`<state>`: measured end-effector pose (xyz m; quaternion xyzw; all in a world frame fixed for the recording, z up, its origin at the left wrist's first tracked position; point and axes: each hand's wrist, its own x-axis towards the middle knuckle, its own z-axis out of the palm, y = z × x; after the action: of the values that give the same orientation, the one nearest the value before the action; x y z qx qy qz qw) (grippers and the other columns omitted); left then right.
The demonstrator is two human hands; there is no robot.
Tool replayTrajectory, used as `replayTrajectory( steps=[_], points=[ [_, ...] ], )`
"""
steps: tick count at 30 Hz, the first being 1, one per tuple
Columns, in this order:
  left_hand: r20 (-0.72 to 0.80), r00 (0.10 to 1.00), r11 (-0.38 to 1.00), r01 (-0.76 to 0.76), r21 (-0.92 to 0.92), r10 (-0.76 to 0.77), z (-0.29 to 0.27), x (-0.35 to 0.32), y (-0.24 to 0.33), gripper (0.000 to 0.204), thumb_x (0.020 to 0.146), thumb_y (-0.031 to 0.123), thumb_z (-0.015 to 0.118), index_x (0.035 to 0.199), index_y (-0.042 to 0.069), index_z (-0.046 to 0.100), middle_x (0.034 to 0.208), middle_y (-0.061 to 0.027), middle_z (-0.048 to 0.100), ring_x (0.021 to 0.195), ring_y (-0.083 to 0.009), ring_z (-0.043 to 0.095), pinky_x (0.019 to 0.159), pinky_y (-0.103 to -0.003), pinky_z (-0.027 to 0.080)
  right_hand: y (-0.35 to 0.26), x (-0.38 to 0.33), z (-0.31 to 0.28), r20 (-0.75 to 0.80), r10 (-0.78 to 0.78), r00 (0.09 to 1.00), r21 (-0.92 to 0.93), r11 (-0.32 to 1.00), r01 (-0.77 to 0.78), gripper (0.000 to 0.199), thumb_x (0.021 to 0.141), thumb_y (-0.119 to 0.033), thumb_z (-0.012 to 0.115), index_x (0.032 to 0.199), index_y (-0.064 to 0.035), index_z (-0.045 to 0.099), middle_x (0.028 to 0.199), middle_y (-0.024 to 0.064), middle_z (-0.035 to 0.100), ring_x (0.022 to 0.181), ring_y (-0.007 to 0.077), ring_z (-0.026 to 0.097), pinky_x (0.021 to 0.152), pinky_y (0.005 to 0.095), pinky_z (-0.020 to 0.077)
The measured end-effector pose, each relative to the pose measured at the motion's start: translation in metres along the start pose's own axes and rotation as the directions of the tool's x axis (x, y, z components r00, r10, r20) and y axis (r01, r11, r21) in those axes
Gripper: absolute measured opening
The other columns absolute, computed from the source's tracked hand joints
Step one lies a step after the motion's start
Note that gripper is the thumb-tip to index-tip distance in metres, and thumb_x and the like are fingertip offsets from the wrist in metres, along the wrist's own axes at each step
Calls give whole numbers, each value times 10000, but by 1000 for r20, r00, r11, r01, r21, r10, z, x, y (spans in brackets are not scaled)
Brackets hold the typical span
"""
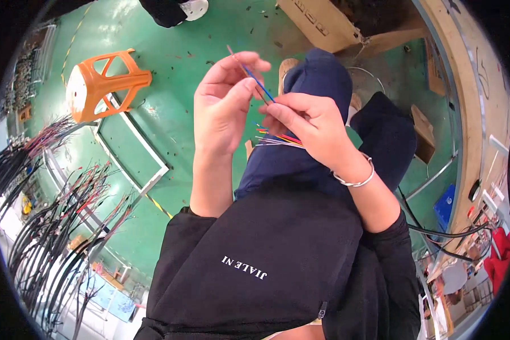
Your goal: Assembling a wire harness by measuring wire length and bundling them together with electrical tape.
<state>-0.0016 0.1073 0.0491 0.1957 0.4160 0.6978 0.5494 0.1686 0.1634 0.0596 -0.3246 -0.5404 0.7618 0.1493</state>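
Between my two hands runs a thin blue wire with a brown wire alongside it, slanting down to the right. My left hand pinches them with thumb and fingers near the upper part. The thumb and forefinger of my right hand are closed on their lower end. Under the right hand, several loose wires in red, yellow and white lie over my dark blue trouser leg; whether the right hand also grips these is hidden.
An orange plastic stool lies tipped at the left, next to a pale metal frame. Bundles of black cables with stripped coloured ends hang at the left. A cardboard box stands ahead; a wooden bench edge runs along the right.
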Motion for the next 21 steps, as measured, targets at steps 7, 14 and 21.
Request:
replayTrajectory(
  steps=[7, 14, 21],
  points=[
    [-75, 994, 995, 85, 47, -81, 14, -7, 15, 341, 885, 3, 643, 1218, -70, 632, 1071, -125, 690, 850, -142, 636, 785, -276, 523, -3, 0, 15, -203, -125, 971, 47, 989, 137, 220, 1013, -125, 567, 1044, 55, 690, 738, 49, 670, 637, 89, 620, 586, 220, 494],
    [10, 989, 986, 146, 81, -147, 8, -8, 26, 325, 963, 103, 598, 1226, -88, 622, 1070, -155, 693, 850, -158, 643, 767, -283, 519, -8, -1, 5, -60, -96, 994, -2, 995, 96, 255, 1027, -147, 536, 1022, 53, 694, 727, 27, 648, 621, 71, 580, 585, 207, 469],
    [-23, 995, 984, 95, 148, -93, 11, -8, 28, 259, 970, 117, 621, 1158, -52, 682, 958, -100, 713, 802, -145, 659, 759, -268, 533, -16, -4, 2, 11, 5, 1000, -19, 1000, -5, 267, 1021, -153, 542, 1041, 60, 701, 781, 25, 663, 693, 68, 594, 648, 215, 486]
  ],
)
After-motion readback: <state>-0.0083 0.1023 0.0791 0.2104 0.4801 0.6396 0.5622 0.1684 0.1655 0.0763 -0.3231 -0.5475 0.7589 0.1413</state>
